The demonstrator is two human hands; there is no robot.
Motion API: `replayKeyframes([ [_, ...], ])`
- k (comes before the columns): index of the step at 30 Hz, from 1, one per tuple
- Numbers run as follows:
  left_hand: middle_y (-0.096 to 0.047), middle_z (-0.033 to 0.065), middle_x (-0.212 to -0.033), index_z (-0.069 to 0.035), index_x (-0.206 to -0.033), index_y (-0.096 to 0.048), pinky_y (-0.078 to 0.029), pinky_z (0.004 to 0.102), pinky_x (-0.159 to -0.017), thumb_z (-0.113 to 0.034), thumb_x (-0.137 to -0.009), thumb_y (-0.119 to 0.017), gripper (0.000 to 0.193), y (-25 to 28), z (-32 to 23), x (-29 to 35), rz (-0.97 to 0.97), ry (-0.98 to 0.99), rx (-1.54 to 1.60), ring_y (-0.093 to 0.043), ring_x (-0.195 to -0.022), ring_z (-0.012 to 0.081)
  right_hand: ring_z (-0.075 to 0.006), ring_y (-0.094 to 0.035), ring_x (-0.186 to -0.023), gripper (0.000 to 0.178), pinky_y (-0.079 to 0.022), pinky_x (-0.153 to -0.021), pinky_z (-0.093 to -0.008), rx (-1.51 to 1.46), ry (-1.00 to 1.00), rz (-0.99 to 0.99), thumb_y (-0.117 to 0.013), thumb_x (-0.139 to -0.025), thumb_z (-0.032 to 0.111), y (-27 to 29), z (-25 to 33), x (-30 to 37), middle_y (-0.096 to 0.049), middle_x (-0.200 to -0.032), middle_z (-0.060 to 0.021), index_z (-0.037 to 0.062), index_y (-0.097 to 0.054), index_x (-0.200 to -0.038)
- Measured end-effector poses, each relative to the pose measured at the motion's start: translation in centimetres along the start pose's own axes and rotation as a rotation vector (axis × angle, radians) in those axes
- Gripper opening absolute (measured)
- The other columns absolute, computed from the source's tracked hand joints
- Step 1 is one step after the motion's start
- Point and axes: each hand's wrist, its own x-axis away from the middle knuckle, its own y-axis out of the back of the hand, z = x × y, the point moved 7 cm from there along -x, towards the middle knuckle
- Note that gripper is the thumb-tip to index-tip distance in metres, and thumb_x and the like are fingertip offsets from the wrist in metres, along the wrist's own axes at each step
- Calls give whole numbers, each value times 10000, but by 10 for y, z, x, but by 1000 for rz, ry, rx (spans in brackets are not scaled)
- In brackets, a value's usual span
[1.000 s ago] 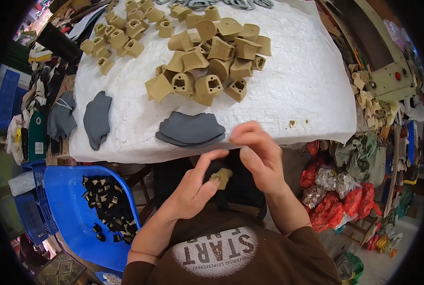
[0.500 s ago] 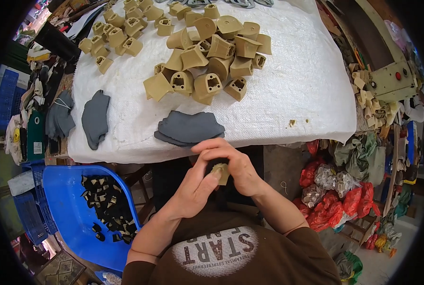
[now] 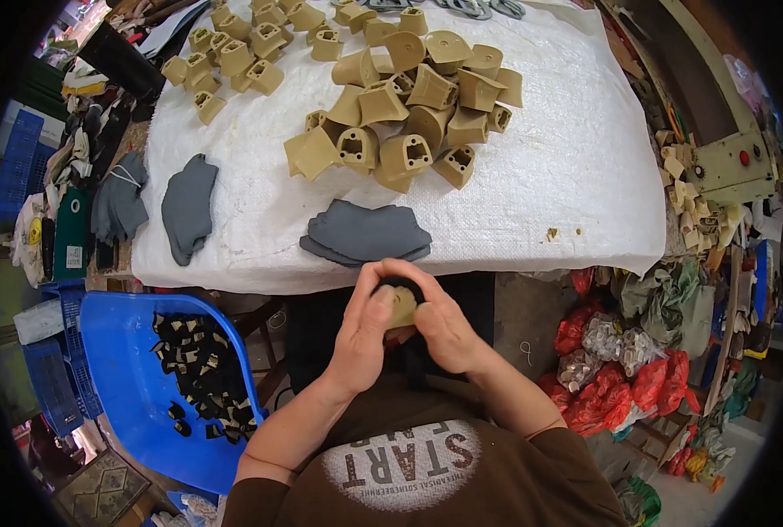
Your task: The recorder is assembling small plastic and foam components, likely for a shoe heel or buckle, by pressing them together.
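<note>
Both my hands hold a beige plastic shoe heel [image 3: 403, 309] close to my body, just off the table's front edge. A dark strip of covering material [image 3: 406, 283] curves round its far side. My left hand [image 3: 361, 338] is closed on one side, with the thumb against the heel's top. My right hand [image 3: 445, 332] presses from the other side, its fingers wrapped round the far edge. Just beyond my fingertips lies a stack of dark grey cut pieces [image 3: 365, 233]. Bare beige heels [image 3: 406, 156] are heaped farther back.
A white woven sheet [image 3: 549, 193] covers the table. More grey pieces [image 3: 190, 209] and a tied bundle [image 3: 119, 200] lie left. A blue tub [image 3: 115, 386] holds many dark-covered heels [image 3: 200, 369]. Red plastic bags [image 3: 593, 404] sit on the right; a machine with a red button [image 3: 732, 167] stands beyond.
The heel has turned so its broad top now faces up, and the dark strip shows round its far side. My hands have evened out on both sides. The whole view has shifted slightly.
</note>
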Motion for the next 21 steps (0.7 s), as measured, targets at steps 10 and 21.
replayKeyframes([
  [10, -524, 31, -934, -77, -1283, -422, -396, 255, -587, -578, -960, -212, 632, -3, 2, 10, 156, 176, 150, -459, -690, 111, -193, -504, -862, 177, -415, -801, -321, 907, 676, -115, -663, -797, 83, 9, 55, 5, -541, -994, -98, 26, -593, -949],
  [21, -537, 39, -867, -11, -951, -619, -389, 202, -573, -185, -855, -674, 206, 27, -38, 10, -1, -319, -462, -491, -650, 80, -213, -503, -717, 199, -379, -716, -319, 492, 302, -188, -553, -916, 185, 12, 32, 1, -530, -737, -64, 34, -584, -791],
])
